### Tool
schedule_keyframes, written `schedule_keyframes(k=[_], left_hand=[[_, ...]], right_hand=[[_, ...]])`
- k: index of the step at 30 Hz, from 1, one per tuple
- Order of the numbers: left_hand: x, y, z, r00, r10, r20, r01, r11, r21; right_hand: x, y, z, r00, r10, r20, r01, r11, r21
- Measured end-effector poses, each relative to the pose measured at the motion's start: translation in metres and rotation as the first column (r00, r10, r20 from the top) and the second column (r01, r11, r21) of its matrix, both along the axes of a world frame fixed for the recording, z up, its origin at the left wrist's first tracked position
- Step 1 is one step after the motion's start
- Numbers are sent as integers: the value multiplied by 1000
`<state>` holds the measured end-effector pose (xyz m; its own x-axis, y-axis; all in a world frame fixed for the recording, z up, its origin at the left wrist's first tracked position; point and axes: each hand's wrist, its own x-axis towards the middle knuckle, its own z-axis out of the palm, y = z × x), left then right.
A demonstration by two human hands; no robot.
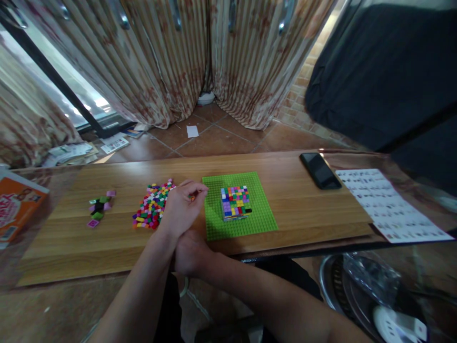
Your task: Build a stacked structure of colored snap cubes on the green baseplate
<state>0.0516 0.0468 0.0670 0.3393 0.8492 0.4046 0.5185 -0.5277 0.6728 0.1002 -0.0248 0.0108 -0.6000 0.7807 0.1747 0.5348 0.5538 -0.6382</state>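
Observation:
My left hand [184, 205] hovers between a pile of small coloured toy bricks [152, 209] and a green baseplate [260, 209]. Its thumb and fingers come together in a pinch near the plate's left edge; a bit of orange and red shows in the gap, too small to make out. A block built of many coloured bricks [235, 202] stands on the baseplate, with a black brick [248, 210] jutting out at its right front. Below the left wrist lies my right hand [193, 251], close to the table's front edge, its fingers hidden.
Larger green, black and pink bricks [99, 207] lie at the left of the wooden table [285, 209]. A phone [320, 170] and a printed sheet [389, 202] lie at the right. An orange box [17, 205] is at far left; a metal basin [326, 281] stands below the table.

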Motion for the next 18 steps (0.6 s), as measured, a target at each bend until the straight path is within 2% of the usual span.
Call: schedule_keyframes(k=[4,10,13,18], left_hand=[[-13,7,-5,993,75,-90,-75,997,7],[-32,12,-16,937,126,-325,-118,992,44],[-34,10,-20,899,140,-416,-123,990,68],[-31,10,-21,871,135,-472,-94,990,109]], right_hand=[[3,-1,9,992,0,124,4,999,-33],[4,-4,14,987,-27,159,28,1000,-4],[4,-4,15,982,-14,186,17,1000,-17],[5,-3,19,979,-18,205,27,999,-44]])
